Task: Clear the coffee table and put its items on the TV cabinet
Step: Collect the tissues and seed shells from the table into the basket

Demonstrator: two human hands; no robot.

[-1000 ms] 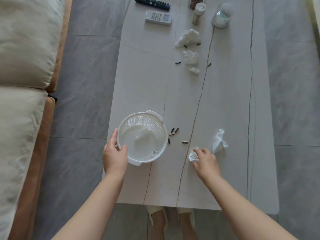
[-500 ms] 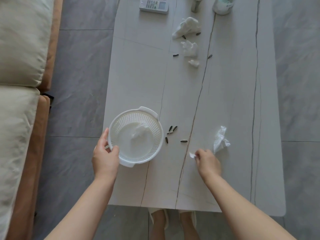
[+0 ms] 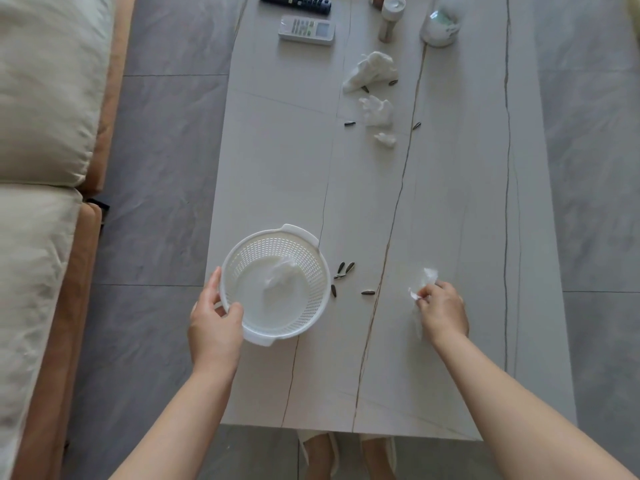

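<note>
A white perforated plastic basket (image 3: 304, 258) sits near the left edge of the pale coffee table (image 3: 450, 202), with a crumpled tissue (image 3: 280, 277) inside. My left hand (image 3: 213, 315) grips the basket's near rim. My right hand (image 3: 441, 308) pinches crumpled white tissue scraps (image 3: 424, 282) just above the table, right of the basket. Several dark sunflower-seed shells (image 3: 346, 270) lie between the basket and my right hand.
Farther up the table lie three crumpled tissues (image 3: 372, 71), more seed shells, a white remote (image 3: 306, 29), a dark remote (image 3: 294, 1), a small jar (image 3: 389, 17) and a round white bottle (image 3: 440, 24). A cream sofa (image 3: 38, 133) runs along the left, beyond a strip of grey floor.
My right hand has gathered the larger tissue that lay to its right and now holds it with the small scrap. My left hand keeps its hold on the basket.
</note>
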